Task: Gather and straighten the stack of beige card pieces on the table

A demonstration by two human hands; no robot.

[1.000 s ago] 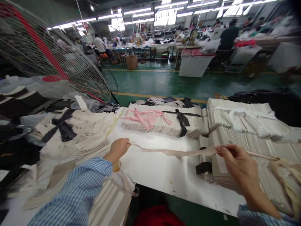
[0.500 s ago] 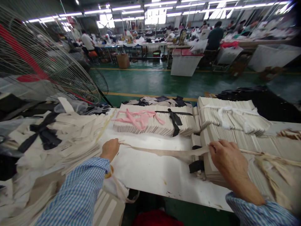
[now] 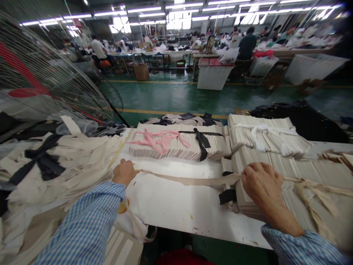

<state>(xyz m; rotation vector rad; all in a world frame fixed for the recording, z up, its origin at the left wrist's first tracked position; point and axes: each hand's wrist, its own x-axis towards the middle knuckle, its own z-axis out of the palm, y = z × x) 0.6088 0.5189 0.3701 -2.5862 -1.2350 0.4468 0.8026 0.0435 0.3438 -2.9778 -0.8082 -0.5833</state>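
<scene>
Head view: stretched almost level across the white desk [image 3: 176, 209], one long beige cloth strip [image 3: 190, 180], with its long axis running from left to right, nearly parallel to the near desk edge. Held at both ends, so equally close to both hands and lying exactly between them. At the left end, left hand [image 3: 124, 172] closed into a fist around the strip, just beside a loose heap of pale cloth pieces [image 3: 82, 162] and resting low on the desk. At the right end, right hand [image 3: 260, 184] seen from the back, fingers curled down over the strip; grip closed, though the pinching fingertips themselves hidden under the hand. Resting on the near corner of a flat stack of cream pieces [image 3: 303, 173], with a black band [image 3: 227, 197] hanging at the stack's left edge just below the strip. Past the right hand, continues to the right as a thinner cord toward some frayed beige ends [image 3: 317, 195] on top of the stack. Taut in the middle, slightly lifted off the desk, touching nothing between the two grips as far as can be told. Behind the strip, well apart from it, a tied bundle [image 3: 176, 147] with a pink tie and a black tie. Farther left, a big wire fan guard [image 3: 41, 81]. In the background, other people at other tables, far from both hands.
</scene>
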